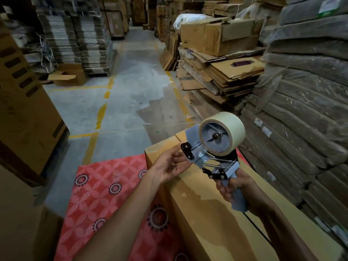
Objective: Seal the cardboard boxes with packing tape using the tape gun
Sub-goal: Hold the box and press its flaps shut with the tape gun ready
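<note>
A blue tape gun (202,147) carrying a cream roll of tape (233,127) is held up above a long brown cardboard box (205,219). My right hand (237,193) grips the gun's handle. My left hand (169,164) reaches, palm up, to the gun's front end, its fingertips at the black plate by the roller; whether they pinch the tape end is too small to tell. A glossy strip of tape runs along the box top. The box lies on a red patterned mat (113,194).
A tall brown carton (24,113) stands at the left. Wrapped stacks of flat cardboard (301,110) wall the right side. Loose flattened boxes (222,76) pile up behind them. A concrete aisle with yellow lines (120,87) runs ahead between more stacks.
</note>
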Motion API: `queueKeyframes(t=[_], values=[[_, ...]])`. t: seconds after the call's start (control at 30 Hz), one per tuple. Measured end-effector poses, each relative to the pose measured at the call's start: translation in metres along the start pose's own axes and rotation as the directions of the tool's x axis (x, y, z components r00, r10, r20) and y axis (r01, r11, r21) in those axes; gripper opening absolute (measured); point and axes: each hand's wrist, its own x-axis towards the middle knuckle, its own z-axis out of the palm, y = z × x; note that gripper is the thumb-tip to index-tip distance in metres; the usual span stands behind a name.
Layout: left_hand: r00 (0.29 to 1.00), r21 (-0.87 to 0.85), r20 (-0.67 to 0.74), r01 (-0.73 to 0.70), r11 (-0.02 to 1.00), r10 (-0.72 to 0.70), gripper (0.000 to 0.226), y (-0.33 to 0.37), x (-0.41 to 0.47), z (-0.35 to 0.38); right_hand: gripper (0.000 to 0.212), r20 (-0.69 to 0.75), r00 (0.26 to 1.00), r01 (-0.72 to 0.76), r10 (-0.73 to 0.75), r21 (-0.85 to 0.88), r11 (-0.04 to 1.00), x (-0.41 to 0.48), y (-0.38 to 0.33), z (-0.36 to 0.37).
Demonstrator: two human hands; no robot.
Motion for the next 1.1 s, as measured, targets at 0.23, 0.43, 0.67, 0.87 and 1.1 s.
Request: queueKeyframes(t=[0.23, 0.43, 0.67, 0.87, 1.1], values=[[0.971, 0.485, -0.094, -0.150, 0.861, 0.222, 0.040, 0.061, 0.038, 0.001, 0.036, -0.037, 0.998, 0.046, -0.052, -0.153, 0.987, 0.027, -0.011, 0.015], [0.949, 0.572, -0.110, -0.184, 0.800, 0.297, 0.011, 0.118, 0.083, -0.031, 0.037, -0.104, 0.994, 0.002, -0.023, -0.196, 0.981, 0.030, 0.001, 0.006], [0.907, 0.646, -0.174, -0.188, 0.740, 0.383, 0.010, 0.096, 0.136, -0.041, 0.022, -0.330, 0.939, -0.138, 0.094, -0.114, 0.984, 0.068, 0.003, 0.010], [0.899, 0.674, -0.147, -0.214, 0.707, 0.412, 0.012, 0.078, 0.160, -0.050, 0.017, -0.318, 0.944, -0.170, 0.091, -0.229, 0.959, 0.078, 0.011, 0.005], [0.944, 0.735, -0.141, -0.102, 0.670, 0.299, 0.011, 0.077, 0.170, -0.056, 0.015, -0.420, 0.895, -0.246, 0.149, -0.186, 0.951, 0.085, 0.012, 0.007]])
